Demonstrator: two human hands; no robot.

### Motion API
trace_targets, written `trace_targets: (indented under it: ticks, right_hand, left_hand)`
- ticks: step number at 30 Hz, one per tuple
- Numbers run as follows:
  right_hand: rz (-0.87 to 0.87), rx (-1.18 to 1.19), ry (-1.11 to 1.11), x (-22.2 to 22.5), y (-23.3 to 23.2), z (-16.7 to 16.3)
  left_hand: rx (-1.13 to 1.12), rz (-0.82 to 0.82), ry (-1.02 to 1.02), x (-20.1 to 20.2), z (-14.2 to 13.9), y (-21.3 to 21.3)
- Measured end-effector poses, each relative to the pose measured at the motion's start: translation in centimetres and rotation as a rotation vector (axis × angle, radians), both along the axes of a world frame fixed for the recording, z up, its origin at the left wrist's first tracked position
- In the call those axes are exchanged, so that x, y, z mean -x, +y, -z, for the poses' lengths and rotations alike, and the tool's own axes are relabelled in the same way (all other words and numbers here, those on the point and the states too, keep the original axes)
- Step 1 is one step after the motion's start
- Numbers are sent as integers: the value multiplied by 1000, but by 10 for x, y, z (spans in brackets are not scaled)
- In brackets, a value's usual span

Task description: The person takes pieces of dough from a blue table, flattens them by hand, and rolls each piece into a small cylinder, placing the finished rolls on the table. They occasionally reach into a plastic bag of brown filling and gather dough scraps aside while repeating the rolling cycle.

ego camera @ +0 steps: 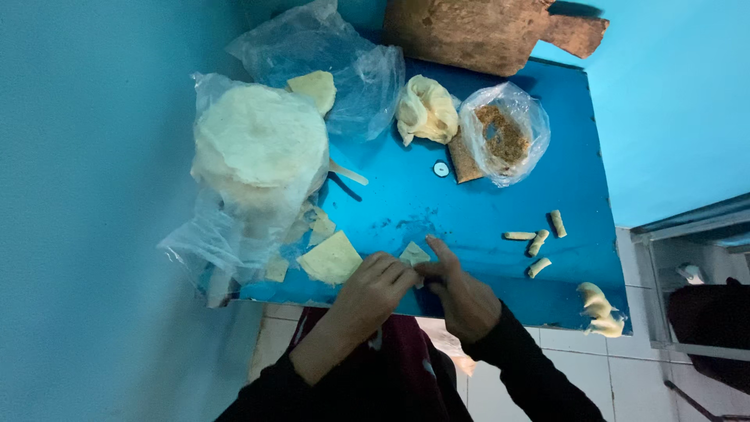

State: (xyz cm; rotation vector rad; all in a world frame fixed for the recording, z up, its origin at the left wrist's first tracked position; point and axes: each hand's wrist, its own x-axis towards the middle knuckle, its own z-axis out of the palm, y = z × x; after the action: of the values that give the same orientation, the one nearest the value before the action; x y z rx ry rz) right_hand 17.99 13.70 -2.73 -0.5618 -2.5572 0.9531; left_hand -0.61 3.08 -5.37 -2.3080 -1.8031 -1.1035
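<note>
Pictured from above: left hand (373, 291) and right hand (461, 295) met fingertip to fingertip over a small triangular dough sheet (414, 254) at the near edge of a blue table (469, 215). Both closed lightly on the sheet, its point aimed away from the body, midway between them. Lying just left, a larger cut sheet (331, 259). Stacked in a clear bag (234, 227), round wrappers (259, 144). Held in another plastic bag (508, 133), brown crumbly filling (501, 133). Laid out well to the right, several finished rolls (537, 242).
</note>
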Motion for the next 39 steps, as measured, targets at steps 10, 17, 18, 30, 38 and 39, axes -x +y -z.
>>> trace_targets:
  ticks: [10, 17, 18, 30, 38, 39]
  right_hand:
    - [54, 376, -159, 31, 41, 12]
    - [64, -135, 64, 17, 16, 20]
    - [64, -266, 91, 14, 9, 22]
    - [72, 351, -86, 26, 43, 28]
    - [75, -282, 90, 14, 15, 31]
    - [65, -297, 81, 13, 16, 33]
  left_hand:
    - [171, -47, -176, 16, -15, 24]
    - [-5, -82, 254, 7, -5, 9]
    - [-45, -87, 287, 8, -3, 7]
    - [600, -62, 21, 23, -4, 43]
    - [134, -81, 248, 14, 7, 18]
    - [159, -67, 262, 14, 9, 15]
